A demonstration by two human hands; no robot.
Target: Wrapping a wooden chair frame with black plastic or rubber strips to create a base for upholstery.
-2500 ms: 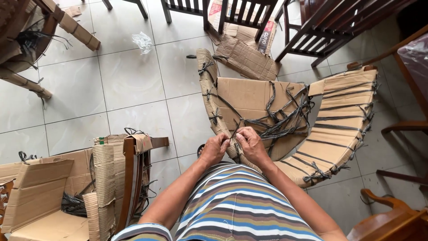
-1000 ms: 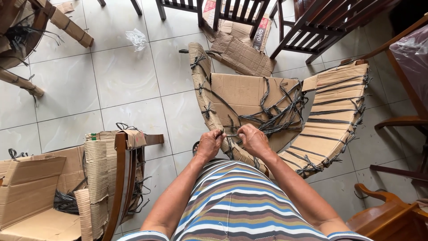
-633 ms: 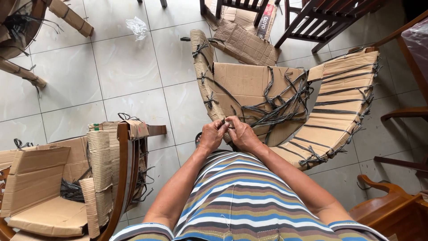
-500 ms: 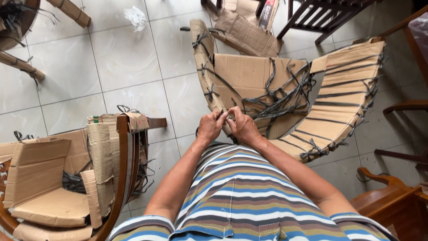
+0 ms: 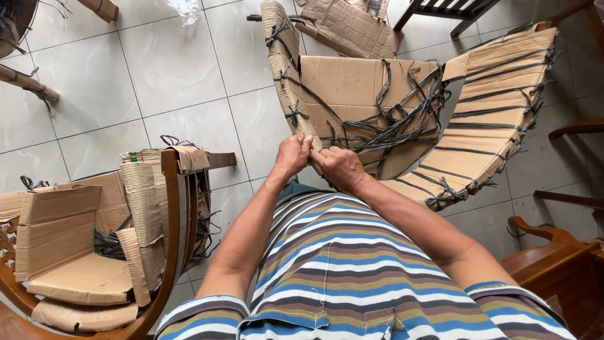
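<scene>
Both hands — left (image 5: pixel 293 154), right (image 5: pixel 340 167) — meet at the cardboard-wrapped chair (image 5: pixel 371 107), fingers pressed together, pinching a dark strap (image 5: pixel 362 129) at its edge.

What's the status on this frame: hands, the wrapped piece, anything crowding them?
Left hand and right hand pinched together at the edge of the cardboard-wrapped chair. Dark straps tangled beside them. Second wrapped chair stands apart, not interfering.

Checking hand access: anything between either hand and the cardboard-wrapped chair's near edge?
Nothing visible. The left hand and right hand are both already on the near edge of the cardboard-wrapped chair, fingers pinched together beside the grey straps. What exactly they pinch is hidden.
</scene>
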